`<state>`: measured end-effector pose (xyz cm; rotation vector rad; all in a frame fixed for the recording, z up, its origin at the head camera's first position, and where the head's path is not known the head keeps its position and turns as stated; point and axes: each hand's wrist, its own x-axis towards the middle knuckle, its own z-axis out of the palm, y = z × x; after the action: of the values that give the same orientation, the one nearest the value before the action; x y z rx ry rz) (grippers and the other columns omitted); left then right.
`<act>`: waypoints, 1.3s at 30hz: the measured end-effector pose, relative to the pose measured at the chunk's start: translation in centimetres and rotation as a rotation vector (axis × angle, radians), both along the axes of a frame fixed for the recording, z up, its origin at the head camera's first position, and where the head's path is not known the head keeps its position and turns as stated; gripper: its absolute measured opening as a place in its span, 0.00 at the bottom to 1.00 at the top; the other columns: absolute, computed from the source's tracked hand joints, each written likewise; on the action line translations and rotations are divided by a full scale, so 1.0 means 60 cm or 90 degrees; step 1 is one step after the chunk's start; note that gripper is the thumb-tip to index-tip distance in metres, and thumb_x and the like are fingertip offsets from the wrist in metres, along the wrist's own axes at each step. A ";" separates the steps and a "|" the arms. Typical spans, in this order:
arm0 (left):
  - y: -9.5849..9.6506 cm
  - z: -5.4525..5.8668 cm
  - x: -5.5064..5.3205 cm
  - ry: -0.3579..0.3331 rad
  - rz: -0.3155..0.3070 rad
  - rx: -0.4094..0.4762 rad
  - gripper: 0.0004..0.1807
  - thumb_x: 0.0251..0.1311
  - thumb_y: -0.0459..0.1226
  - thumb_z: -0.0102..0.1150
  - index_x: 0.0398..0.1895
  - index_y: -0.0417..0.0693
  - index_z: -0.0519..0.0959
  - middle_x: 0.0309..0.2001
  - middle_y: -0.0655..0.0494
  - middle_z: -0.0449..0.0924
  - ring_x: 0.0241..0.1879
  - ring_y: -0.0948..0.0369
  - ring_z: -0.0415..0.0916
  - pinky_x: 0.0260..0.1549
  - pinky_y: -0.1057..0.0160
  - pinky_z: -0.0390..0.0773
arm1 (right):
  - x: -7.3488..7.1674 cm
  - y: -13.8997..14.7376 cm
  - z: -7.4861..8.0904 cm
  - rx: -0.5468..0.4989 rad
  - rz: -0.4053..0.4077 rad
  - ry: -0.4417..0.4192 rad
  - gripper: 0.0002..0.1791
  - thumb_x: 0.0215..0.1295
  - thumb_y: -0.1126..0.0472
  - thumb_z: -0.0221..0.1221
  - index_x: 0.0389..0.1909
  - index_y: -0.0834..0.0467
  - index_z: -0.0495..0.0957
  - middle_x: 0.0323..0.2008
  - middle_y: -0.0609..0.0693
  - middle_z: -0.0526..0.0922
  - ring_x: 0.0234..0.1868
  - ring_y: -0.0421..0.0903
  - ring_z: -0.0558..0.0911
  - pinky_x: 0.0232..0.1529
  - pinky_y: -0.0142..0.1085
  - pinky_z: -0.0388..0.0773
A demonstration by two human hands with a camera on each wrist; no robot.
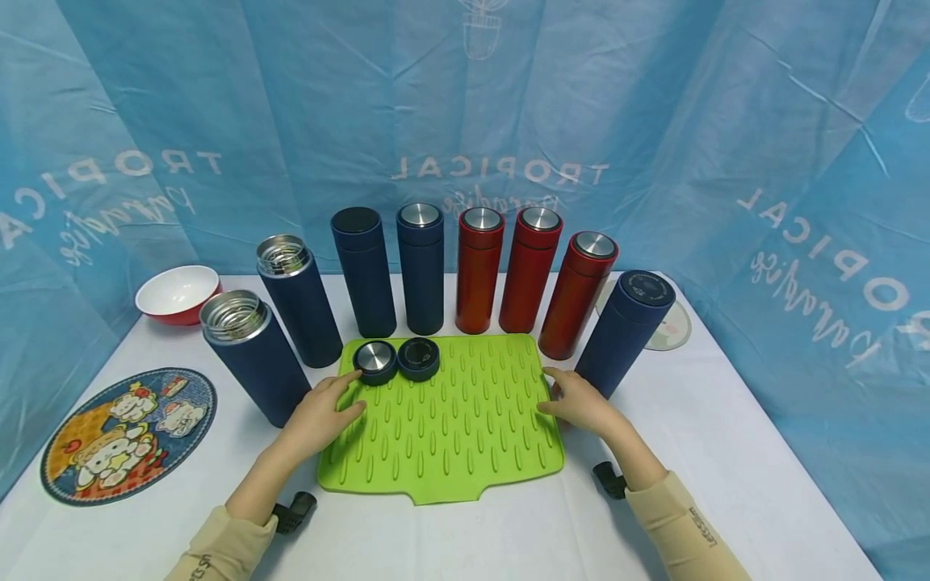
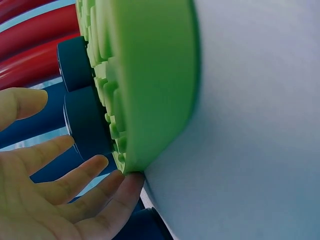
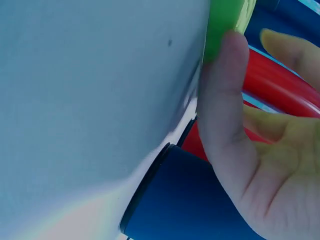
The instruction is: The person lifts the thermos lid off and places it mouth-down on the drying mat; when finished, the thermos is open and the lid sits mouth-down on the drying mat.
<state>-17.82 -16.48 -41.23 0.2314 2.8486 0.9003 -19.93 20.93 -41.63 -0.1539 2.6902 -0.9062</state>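
A green ribbed silicone mat lies on the white table. Two dark blue lids sit at its far left corner. My left hand rests with straight fingers on the mat's left edge, fingertips at its corner near the lids. My right hand lies open at the mat's right edge, its thumb touching the green rim. Behind the mat stands a row of blue and red flasks; two blue ones at the left have no lids.
A capped blue flask stands just beyond my right hand, red flasks beside it. A red-and-white bowl and a round cartoon mat are at the left. A blue curtain encloses the table.
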 end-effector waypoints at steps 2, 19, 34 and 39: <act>0.000 0.000 0.000 0.001 0.000 0.000 0.30 0.63 0.41 0.51 0.66 0.38 0.60 0.61 0.29 0.60 0.60 0.34 0.59 0.54 0.38 0.61 | 0.001 -0.001 -0.001 0.003 0.005 -0.012 0.37 0.55 0.62 0.62 0.65 0.66 0.61 0.38 0.56 0.74 0.21 0.44 0.75 0.31 0.35 0.71; 0.033 0.071 -0.051 0.097 0.038 0.099 0.44 0.63 0.46 0.51 0.74 0.54 0.35 0.69 0.36 0.42 0.65 0.37 0.50 0.54 0.36 0.60 | 0.002 0.001 -0.010 -0.032 -0.005 -0.065 0.43 0.50 0.74 0.60 0.69 0.65 0.54 0.36 0.55 0.74 0.20 0.44 0.76 0.22 0.35 0.76; 0.078 0.042 -0.129 0.193 0.141 0.220 0.58 0.57 0.46 0.59 0.70 0.62 0.20 0.70 0.44 0.21 0.70 0.40 0.30 0.58 0.35 0.53 | 0.002 0.002 -0.015 -0.053 -0.001 -0.068 0.38 0.54 0.64 0.64 0.66 0.63 0.60 0.31 0.54 0.74 0.18 0.46 0.76 0.21 0.36 0.75; 0.085 0.046 -0.148 0.239 0.169 0.252 0.59 0.56 0.43 0.61 0.70 0.60 0.21 0.71 0.45 0.25 0.70 0.41 0.35 0.59 0.39 0.55 | 0.000 0.001 -0.015 -0.044 -0.007 -0.063 0.41 0.48 0.65 0.68 0.65 0.61 0.61 0.31 0.54 0.72 0.20 0.46 0.76 0.22 0.35 0.76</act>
<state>-26.70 -11.41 -38.50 0.0673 3.0530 1.6358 -19.92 20.98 -42.51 -0.1068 2.5726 -0.9839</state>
